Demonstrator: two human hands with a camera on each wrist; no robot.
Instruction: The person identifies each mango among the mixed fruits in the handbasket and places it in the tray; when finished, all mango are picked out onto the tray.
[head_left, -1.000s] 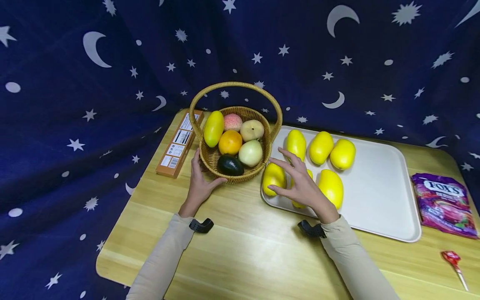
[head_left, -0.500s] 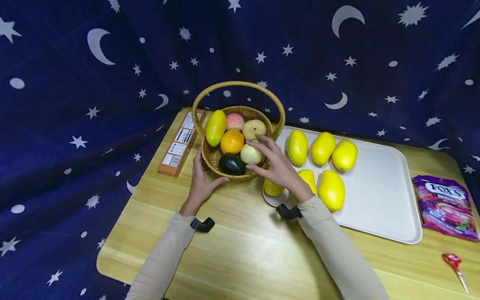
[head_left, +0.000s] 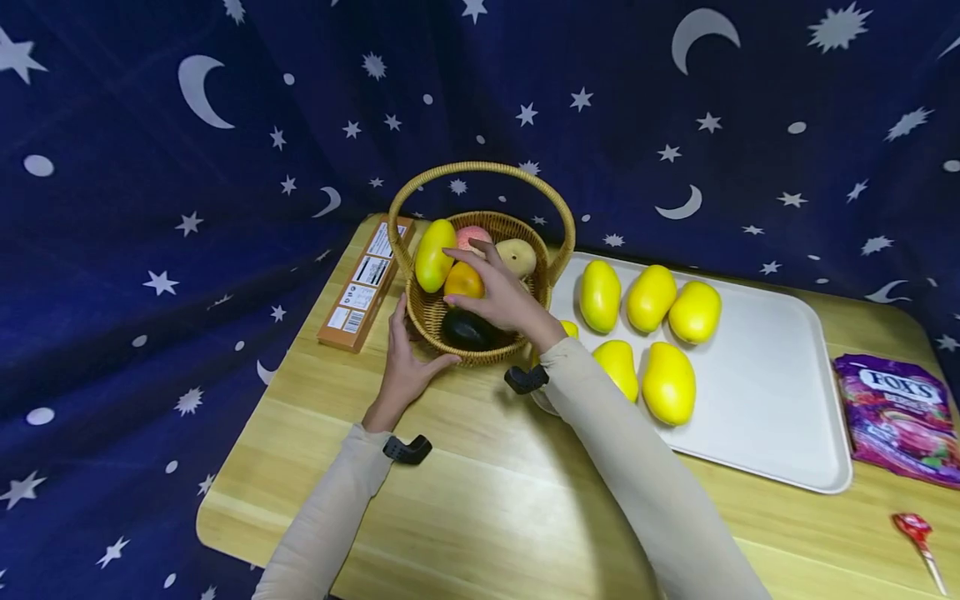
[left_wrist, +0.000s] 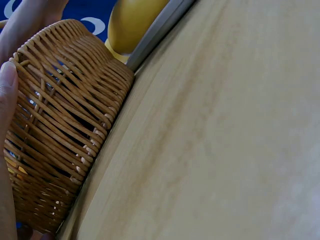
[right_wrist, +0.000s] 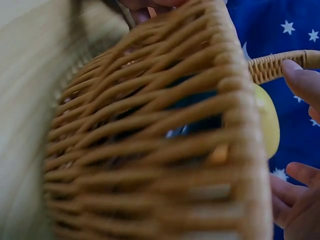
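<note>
My left hand (head_left: 408,375) grips the wicker basket (head_left: 426,327) in the head view, fingers on its left side and thumb at the front rim. The left wrist view shows that thumb (left_wrist: 7,82) over the rim. Inside lie a yellow mango (head_left: 432,262), an orange (head_left: 463,282), a dark avocado (head_left: 467,331), a pink peach (head_left: 472,237) and a flattened beige fruit (head_left: 518,257). Over the basket reaches my right hand (head_left: 504,292), fingers spread, thumb and fingertips around the orange and near the mango, pinching nothing. It hides the pale round fruit.
Right of the basket, a white tray (head_left: 765,375) holds several yellow mangoes (head_left: 600,296). A purple candy bag (head_left: 900,417) and a red lollipop (head_left: 913,527) lie beyond it. A long brown box (head_left: 363,287) is at left. The basket's tall handle (head_left: 483,167) arches overhead.
My right hand has moved left, from above the tray's near-left mangoes, past the pale fruit, to over the orange. My left hand stays on the basket.
</note>
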